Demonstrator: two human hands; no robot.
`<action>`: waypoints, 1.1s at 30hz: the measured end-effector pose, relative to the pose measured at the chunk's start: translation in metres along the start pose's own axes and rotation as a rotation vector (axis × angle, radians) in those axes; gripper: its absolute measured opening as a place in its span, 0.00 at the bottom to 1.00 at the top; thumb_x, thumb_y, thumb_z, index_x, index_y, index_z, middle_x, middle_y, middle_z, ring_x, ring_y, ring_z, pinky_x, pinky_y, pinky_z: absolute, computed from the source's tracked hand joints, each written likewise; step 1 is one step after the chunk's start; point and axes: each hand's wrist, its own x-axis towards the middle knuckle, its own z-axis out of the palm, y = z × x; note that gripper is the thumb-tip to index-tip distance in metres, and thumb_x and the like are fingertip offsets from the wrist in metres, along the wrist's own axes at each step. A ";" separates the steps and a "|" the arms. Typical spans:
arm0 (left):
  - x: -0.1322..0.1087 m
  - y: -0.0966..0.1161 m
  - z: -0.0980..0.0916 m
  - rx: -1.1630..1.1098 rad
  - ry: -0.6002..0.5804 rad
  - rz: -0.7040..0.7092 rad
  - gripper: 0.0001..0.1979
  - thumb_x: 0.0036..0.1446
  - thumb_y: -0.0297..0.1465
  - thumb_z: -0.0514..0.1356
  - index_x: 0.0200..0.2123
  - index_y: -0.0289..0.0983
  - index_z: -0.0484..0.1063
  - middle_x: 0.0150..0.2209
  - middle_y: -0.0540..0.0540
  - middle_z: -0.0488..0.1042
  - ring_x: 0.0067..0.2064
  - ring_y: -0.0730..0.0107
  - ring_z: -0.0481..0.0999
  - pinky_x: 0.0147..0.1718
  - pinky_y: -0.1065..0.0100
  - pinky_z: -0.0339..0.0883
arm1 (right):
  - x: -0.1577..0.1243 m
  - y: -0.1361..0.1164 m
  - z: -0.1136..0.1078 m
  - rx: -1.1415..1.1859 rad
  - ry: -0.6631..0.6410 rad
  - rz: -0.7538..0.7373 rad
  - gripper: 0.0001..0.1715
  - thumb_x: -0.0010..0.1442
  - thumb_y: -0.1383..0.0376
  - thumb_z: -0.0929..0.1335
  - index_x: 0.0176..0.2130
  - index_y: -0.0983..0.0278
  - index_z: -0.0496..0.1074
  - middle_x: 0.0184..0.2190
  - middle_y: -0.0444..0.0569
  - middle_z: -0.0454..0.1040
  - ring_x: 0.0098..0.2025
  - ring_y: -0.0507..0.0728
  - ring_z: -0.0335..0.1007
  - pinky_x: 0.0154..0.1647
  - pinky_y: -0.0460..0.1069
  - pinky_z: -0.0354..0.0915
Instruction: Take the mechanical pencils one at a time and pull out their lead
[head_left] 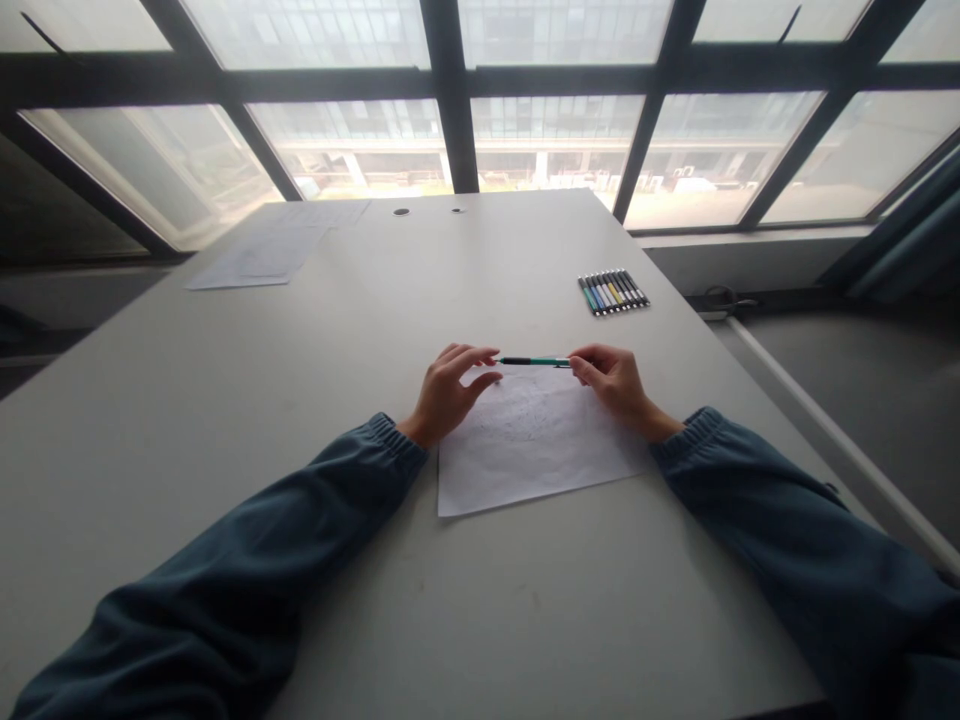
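Above the far edge of a sheet of paper, my right hand (pixel 611 380) pinches one end of a green pen (pixel 536 361) with a black grip section. The pen lies level, its tip pointing left. At that tip is my left hand (pixel 454 388), thumb and fingers apart; whether a fingertip touches the pen I cannot tell. Beneath both hands the white paper sheet (pixel 540 465) carries faint marks, too fine to make out.
A row of several pens (pixel 613 292) with differently coloured barrels lies at the right of the white table (pixel 360 330). More paper sheets (pixel 255 255) rest at the far left. Round holes are near the back edge, below large windows (pixel 555 150).
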 end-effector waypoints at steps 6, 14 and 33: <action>0.001 0.002 0.000 0.017 -0.018 0.013 0.10 0.60 0.39 0.67 0.42 0.40 0.79 0.37 0.45 0.81 0.40 0.63 0.77 0.44 0.61 0.72 | -0.003 0.000 0.000 -0.113 -0.020 -0.097 0.17 0.60 0.53 0.72 0.35 0.65 0.79 0.29 0.48 0.77 0.29 0.54 0.69 0.30 0.49 0.64; 0.001 0.001 0.002 0.001 -0.032 0.008 0.09 0.62 0.39 0.65 0.37 0.39 0.80 0.34 0.44 0.81 0.38 0.64 0.76 0.41 0.62 0.72 | -0.003 -0.001 -0.001 -0.156 -0.016 -0.145 0.14 0.61 0.55 0.71 0.34 0.64 0.78 0.30 0.48 0.78 0.31 0.55 0.71 0.33 0.50 0.66; -0.003 -0.005 0.000 0.066 -0.010 0.005 0.07 0.65 0.35 0.62 0.37 0.40 0.79 0.35 0.46 0.79 0.38 0.65 0.75 0.41 0.63 0.69 | 0.004 0.004 -0.023 -0.050 0.088 -0.106 0.07 0.58 0.63 0.70 0.33 0.64 0.78 0.24 0.44 0.72 0.26 0.52 0.65 0.27 0.48 0.60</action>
